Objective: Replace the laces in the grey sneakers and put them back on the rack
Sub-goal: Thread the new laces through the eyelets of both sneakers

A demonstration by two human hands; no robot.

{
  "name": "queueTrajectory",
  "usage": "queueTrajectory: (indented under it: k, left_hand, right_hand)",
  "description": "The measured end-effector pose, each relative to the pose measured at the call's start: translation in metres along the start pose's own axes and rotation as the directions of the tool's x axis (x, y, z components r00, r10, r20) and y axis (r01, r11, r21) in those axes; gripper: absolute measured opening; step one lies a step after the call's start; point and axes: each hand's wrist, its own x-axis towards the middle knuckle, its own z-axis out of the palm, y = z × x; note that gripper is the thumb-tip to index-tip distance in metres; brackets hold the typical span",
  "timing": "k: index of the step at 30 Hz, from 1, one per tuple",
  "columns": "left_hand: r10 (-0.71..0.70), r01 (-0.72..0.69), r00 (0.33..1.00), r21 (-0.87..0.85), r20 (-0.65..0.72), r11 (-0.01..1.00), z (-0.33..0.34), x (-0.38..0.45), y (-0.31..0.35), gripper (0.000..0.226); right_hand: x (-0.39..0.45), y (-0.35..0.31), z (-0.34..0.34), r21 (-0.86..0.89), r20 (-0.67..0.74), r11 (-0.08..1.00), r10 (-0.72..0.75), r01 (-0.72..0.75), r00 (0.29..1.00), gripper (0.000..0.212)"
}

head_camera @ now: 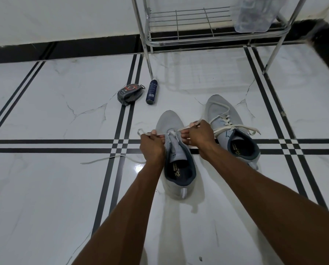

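Observation:
Two grey sneakers stand on the tiled floor. The near sneaker [176, 169] sits between my hands, its toe pointing away. My left hand [152, 145] pinches one end of a white lace [110, 158] at the shoe's left side; the lace trails left across the floor. My right hand [199, 135] pinches the other lace end on the right, pulled out sideways. The second sneaker [230, 127] stands to the right, laced in white with loose ends. The metal rack [188, 25] stands behind them against the wall.
A dark shoe-polish sponge case [128, 94] and a dark blue spray can [151, 91] lie on the floor left of the rack's leg. A clear plastic container [257, 14] sits on the rack's right side. A black skirting runs along the wall.

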Motion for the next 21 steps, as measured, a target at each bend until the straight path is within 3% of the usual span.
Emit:
queueTrajectory:
  k: [2,4,9,15,17,19,21]
  left_hand:
    - [-0.047,0.045,0.999,-0.13,-0.014,0.99,-0.001,0.001,-0.002,0.025]
    - [-0.016,0.02,1.0,-0.171,0.026,0.985,-0.004,0.001,-0.006,0.027]
    - [0.134,-0.132,0.98,-0.02,0.149,0.991,-0.005,-0.005,-0.007,0.019]
    - [0.262,-0.276,0.957,0.115,0.122,0.954,-0.006,0.0,-0.005,0.021]
    - [0.242,-0.254,0.964,0.109,0.108,0.961,-0.006,0.003,-0.007,0.026]
    - [0.195,-0.201,0.977,0.064,0.081,0.978,-0.005,0.004,-0.007,0.03]
    - [0.143,-0.144,0.988,0.012,0.055,0.989,-0.002,0.004,-0.008,0.032]
  right_hand:
    - [0.001,-0.001,0.0,0.101,0.015,0.992,0.078,-0.079,0.997,0.036]
    - [-0.003,-0.005,0.0,0.135,0.009,0.989,0.062,-0.063,0.998,0.026]
    - [-0.006,0.001,-0.005,-0.202,0.079,0.958,-0.19,0.203,0.979,0.014]
    - [-0.011,-0.003,-0.006,-0.296,0.188,0.907,-0.251,0.299,0.949,0.028]
    - [-0.012,-0.004,-0.008,-0.375,0.202,0.856,-0.298,0.355,0.933,0.02]
    - [-0.011,-0.003,-0.008,-0.321,0.15,0.886,-0.302,0.335,0.941,0.01]
    - [-0.013,-0.004,-0.005,-0.193,0.07,0.951,-0.232,0.241,0.97,0.014]
